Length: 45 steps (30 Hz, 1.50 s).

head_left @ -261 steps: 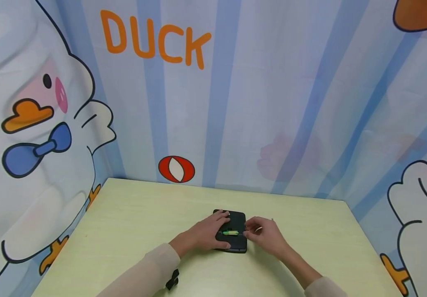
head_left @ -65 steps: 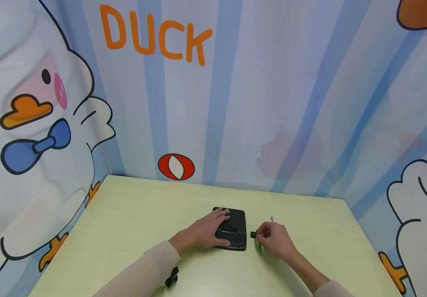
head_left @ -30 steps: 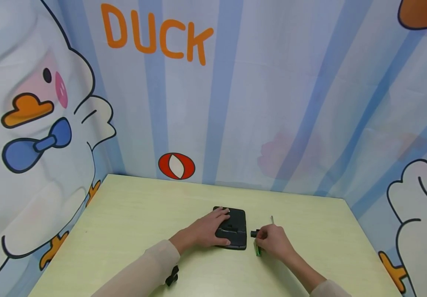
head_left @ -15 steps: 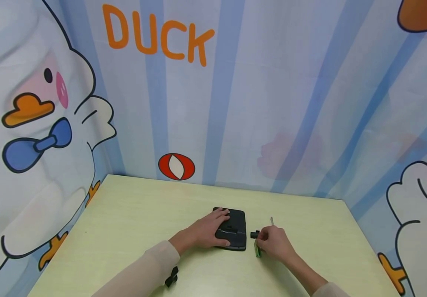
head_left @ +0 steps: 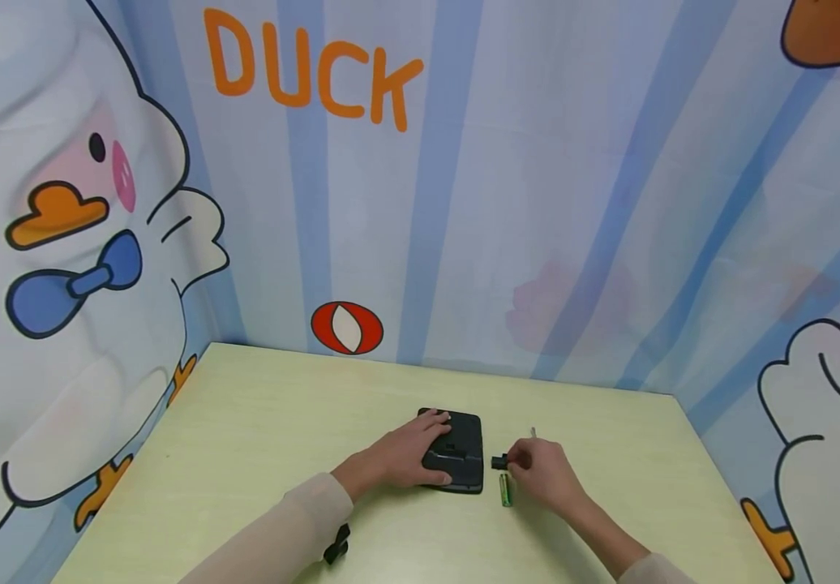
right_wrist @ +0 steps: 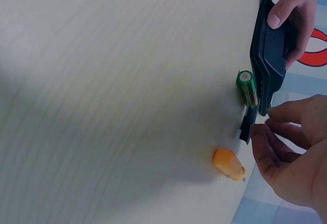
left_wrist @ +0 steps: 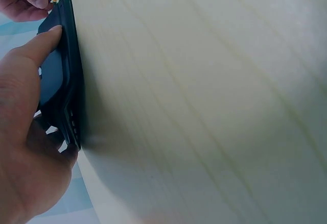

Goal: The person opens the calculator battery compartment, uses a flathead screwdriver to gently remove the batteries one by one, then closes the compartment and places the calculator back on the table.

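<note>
A flat black device (head_left: 464,454) lies on the table with a recess showing on its upper side. Over its left part rests my left hand (head_left: 405,454), thumb near the front edge and fingers reaching across the top. A green battery (head_left: 505,491) lies just right of the device, apart from my fingers. Between device and right hand is a small black piece (head_left: 499,462). My right hand (head_left: 544,474) has its fingertips right at that piece in the head view. In the right wrist view, a gap shows between thumb and fingertips, close above the black piece (right_wrist: 248,124).
An orange object (right_wrist: 228,164) lies near my right hand in the right wrist view. A thin grey rod (head_left: 533,431) sticks out behind that hand. Beside my left sleeve is a small dark object (head_left: 336,545). A printed curtain (head_left: 507,203) stands behind the pale table (head_left: 281,405).
The battery was in the device at first. My right hand took it out, laid it on the table, and has now drawn off it towards the black piece. My left hand stays put.
</note>
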### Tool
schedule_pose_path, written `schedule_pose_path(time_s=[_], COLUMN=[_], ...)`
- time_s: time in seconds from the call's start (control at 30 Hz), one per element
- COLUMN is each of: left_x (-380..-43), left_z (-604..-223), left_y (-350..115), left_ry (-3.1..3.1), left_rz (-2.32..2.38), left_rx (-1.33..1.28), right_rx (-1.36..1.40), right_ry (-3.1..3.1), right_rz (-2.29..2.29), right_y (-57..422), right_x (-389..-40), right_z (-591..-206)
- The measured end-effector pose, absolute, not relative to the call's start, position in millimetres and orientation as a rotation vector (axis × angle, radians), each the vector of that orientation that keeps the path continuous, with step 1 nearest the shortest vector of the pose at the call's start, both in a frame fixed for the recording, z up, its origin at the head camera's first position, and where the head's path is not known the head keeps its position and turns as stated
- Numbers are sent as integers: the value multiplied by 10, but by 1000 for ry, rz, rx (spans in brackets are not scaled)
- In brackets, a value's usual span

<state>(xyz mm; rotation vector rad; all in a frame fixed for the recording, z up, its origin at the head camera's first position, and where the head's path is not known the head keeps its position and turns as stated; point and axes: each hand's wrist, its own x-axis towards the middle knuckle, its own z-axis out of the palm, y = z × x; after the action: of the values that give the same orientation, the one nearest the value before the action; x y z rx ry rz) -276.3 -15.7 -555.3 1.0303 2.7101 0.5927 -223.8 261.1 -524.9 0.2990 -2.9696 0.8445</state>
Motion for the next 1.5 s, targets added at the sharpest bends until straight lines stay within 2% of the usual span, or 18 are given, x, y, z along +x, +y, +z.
schedule_pose_path(time_s=[0.47,0.93,1.5], left_x=[-2769,-2772,-2771], left_z=[-5582,-5538,-5558], left_y=[-161,-156,-163], left_ry=[2708,2707,2710], left_rz=[598,583,585], left_rx=[1047,1034,1033], right_rx=[448,783,808], right_ry=[-2920,-2788,-2854], right_rz=[717,455,418], right_y=[2674,2751,2728], right_x=[-2329,-2416,-2440], right_z=[-5357,-5466,-5414])
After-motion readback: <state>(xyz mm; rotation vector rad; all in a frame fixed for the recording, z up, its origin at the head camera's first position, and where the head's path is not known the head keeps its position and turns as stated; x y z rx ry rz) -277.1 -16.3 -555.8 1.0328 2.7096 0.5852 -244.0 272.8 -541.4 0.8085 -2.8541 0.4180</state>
